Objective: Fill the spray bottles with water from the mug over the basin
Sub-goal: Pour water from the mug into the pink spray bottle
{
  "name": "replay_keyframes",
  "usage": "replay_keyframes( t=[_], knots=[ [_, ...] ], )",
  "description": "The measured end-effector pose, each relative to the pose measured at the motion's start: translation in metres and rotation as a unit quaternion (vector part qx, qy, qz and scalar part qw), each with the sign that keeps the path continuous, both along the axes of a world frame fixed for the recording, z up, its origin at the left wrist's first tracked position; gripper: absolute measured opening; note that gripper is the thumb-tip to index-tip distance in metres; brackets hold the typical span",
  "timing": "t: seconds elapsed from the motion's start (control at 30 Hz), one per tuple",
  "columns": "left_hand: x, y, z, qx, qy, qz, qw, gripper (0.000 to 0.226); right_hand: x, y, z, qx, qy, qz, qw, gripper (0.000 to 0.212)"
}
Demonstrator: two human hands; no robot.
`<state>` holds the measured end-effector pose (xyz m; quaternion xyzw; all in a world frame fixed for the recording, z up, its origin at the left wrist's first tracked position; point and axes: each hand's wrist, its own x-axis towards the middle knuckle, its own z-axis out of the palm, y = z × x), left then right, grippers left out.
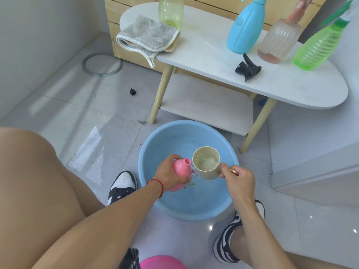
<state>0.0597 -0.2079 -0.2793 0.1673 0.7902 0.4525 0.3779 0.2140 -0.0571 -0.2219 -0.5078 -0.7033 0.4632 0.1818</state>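
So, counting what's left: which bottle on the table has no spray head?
The yellow-green bottle behind the grey cloth; the other three have spray heads.

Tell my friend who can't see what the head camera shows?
Over a blue basin, a left hand holds an open pink bottle and a right hand holds a mug of water beside it. More bottles stand on a white table.

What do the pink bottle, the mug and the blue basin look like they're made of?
Pink bottle: probably plastic, opaque and matte, with a moulded threaded neck.
Mug: cream, dull finish, slightly uneven rim; ceramic or plastic, hard to tell.
Basin: likely plastic, smooth pale blue with a rolled rim and soft sheen.
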Motion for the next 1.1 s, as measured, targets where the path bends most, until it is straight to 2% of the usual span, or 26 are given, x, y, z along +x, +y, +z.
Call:
replay_keyframes(
  t=[0.1, 0.17, 0.57, 0.83, 1.1],
  knots=[
    [0.002, 0.003, 0.002, 0.007, 0.005, -0.002, 1.0, 0.058, -0.003, -0.002, 0.007, 0.073, -0.007, 0.018, 0.997, 0.052],
    [0.003, 0.004, 0.002, 0.012, 0.005, 0.0, 1.0, 0.053, -0.005, -0.003, 0.013, 0.121, -0.019, 0.031, 0.992, 0.05],
    [0.002, 0.002, -0.004, -0.006, 0.018, -0.021, 1.0, 0.061, -0.007, -0.008, 0.027, 0.278, -0.042, 0.078, 0.956, 0.053],
    [0.004, 0.003, -0.008, -0.013, 0.04, -0.039, 0.998, 0.068, -0.004, -0.007, 0.023, 0.338, -0.06, 0.106, 0.933, 0.053],
    [0.006, 0.004, -0.011, -0.013, 0.056, -0.038, 0.998, 0.065, -0.001, -0.005, 0.023, 0.366, -0.054, 0.111, 0.922, 0.053]
  ],
)
